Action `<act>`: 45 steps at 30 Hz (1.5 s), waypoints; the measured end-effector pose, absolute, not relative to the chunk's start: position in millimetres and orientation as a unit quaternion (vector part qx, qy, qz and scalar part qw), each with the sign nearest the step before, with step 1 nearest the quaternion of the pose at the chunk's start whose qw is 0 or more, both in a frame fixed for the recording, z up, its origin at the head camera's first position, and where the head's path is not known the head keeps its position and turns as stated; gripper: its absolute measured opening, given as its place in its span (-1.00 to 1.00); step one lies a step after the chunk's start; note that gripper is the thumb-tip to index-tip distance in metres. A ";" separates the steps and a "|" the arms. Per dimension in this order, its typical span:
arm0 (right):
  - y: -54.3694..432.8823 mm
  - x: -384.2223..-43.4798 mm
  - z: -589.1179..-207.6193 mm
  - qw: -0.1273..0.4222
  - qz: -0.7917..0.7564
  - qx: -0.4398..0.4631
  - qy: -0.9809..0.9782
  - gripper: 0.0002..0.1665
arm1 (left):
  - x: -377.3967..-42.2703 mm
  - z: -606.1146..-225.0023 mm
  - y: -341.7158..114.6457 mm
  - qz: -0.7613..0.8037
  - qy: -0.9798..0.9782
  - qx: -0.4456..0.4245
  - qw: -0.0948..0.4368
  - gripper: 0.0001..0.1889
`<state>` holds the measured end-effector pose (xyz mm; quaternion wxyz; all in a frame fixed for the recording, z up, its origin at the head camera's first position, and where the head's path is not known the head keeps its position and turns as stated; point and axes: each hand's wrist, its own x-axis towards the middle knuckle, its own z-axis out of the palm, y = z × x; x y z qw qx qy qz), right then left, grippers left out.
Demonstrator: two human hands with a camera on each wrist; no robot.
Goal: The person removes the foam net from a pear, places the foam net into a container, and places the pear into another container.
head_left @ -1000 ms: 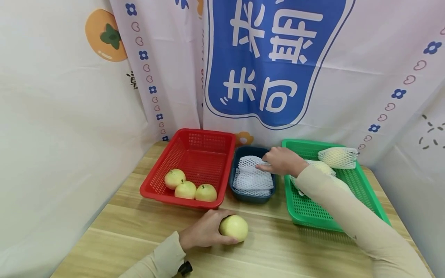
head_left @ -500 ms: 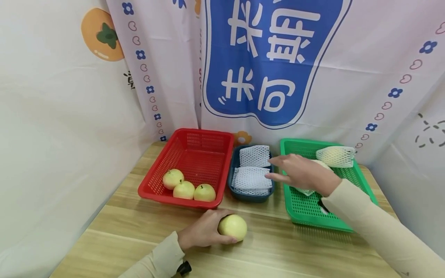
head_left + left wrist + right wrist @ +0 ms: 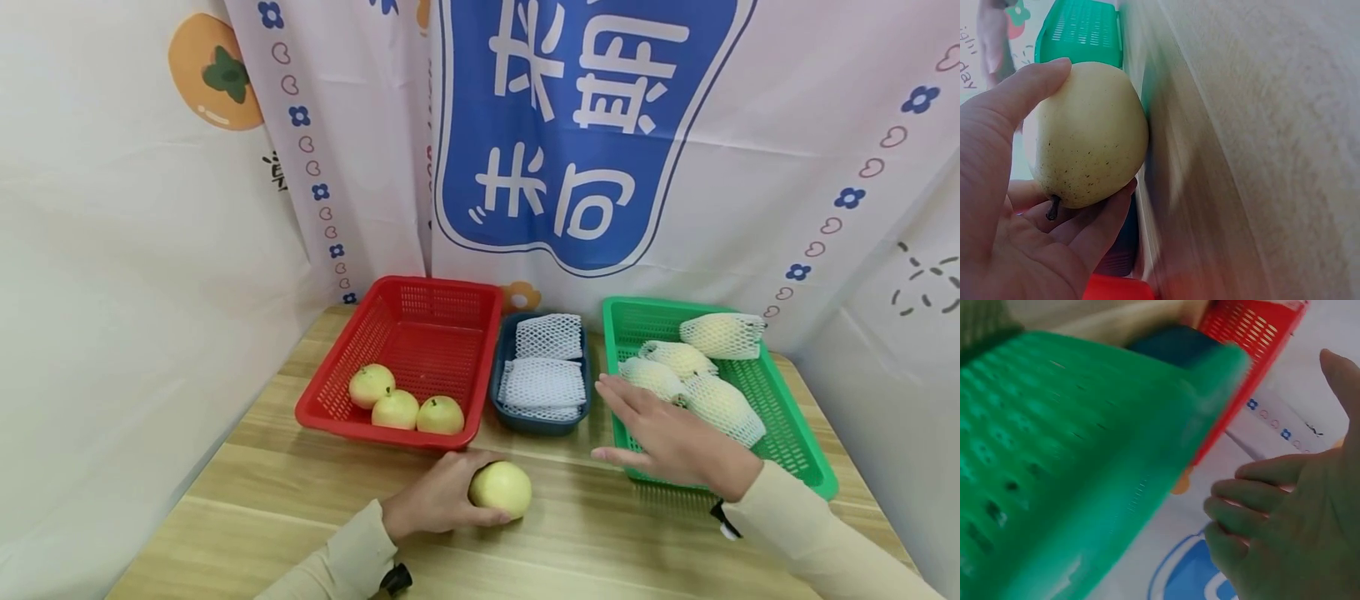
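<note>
Gripping the smooth, rounded yellow-green pear (image 3: 501, 490) at the near middle of the pale wooden table (image 3: 555, 554), your left hand (image 3: 438, 500) curls thumb and fingers round it from the left. Your right hand (image 3: 671, 442), thumb spread from the fingers, holds nothing above the near left edge of the green perforated plastic basket (image 3: 795, 433). Likely faults: the pear could roll if your left fingers slacken, given its rounded underside, and a low right-hand sweep could catch the basket rim, jolting the pears in white foam nets (image 3: 723, 408) inside.
</note>
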<state>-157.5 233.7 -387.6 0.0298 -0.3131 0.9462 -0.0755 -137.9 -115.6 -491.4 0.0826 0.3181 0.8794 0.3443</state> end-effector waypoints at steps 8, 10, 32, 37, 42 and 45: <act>236.8 -154.8 -429.8 -0.034 -0.076 -0.331 0.940 0.18 | -138.9 -490.9 -115.8 0.342 0.881 0.316 0.086 -0.20; 236.3 -154.5 -437.1 -0.039 -0.075 -0.328 0.941 0.21 | -138.9 -490.9 -115.6 0.342 0.880 0.317 0.086 -0.20; 235.3 -153.8 -456.8 -0.089 -0.079 -0.321 0.940 0.27 | -122.1 -448.7 -113.3 0.313 0.873 0.371 0.048 -0.27; 236.1 -154.1 -456.8 -0.094 -0.072 -0.320 0.940 0.27 | -121.5 -401.9 -120.4 0.299 0.876 0.377 0.037 -0.31; 235.8 -154.1 -457.1 -0.090 -0.075 -0.323 0.939 0.28 | -133.1 -357.2 -134.4 0.252 0.890 0.379 0.000 -0.31; 235.3 -154.0 -457.1 -0.093 -0.074 -0.324 0.939 0.28 | -146.4 -334.3 -142.8 0.224 0.902 0.369 -0.010 -0.30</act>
